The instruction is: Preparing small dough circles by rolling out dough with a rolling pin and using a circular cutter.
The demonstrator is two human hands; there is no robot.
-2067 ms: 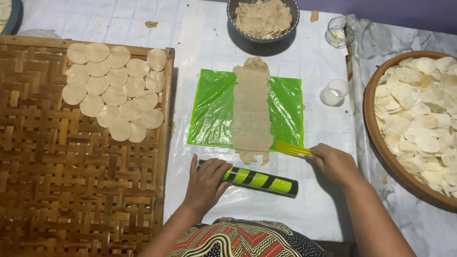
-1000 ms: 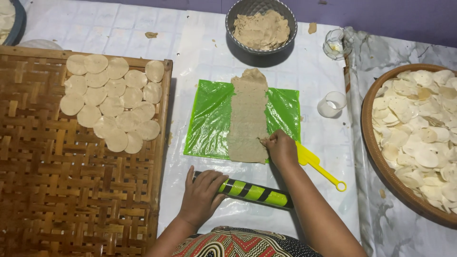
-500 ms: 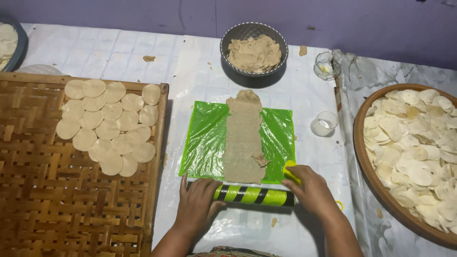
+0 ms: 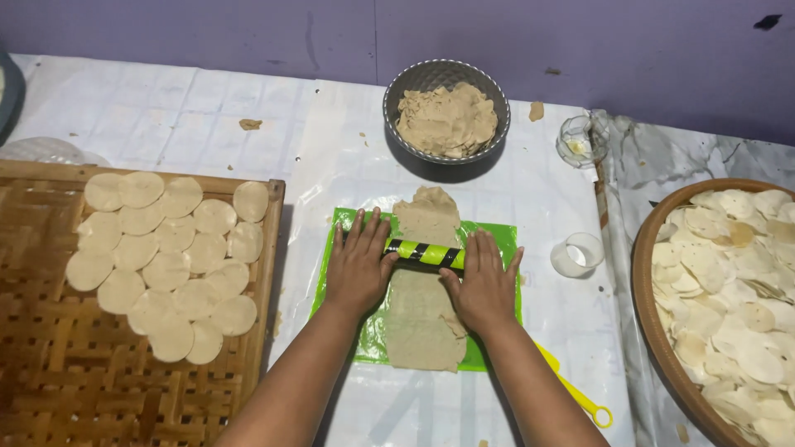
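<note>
Hands flattening a dough strip point(image 4: 426, 319) with a green-and-black striped roller point(image 4: 426, 253) on a green plastic sheet point(image 4: 497, 240).

Head view: left hand point(image 4: 358, 266) and right hand point(image 4: 483, 283) lie flat, fingers spread, palms pressing the roller's ends across the strip's middle. The dough looks soft and easily torn; the roller looks stiff, best held at both ends.

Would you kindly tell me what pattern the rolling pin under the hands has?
The rolling pin has slanted black and yellow-green stripes, seen in the head view.
</note>
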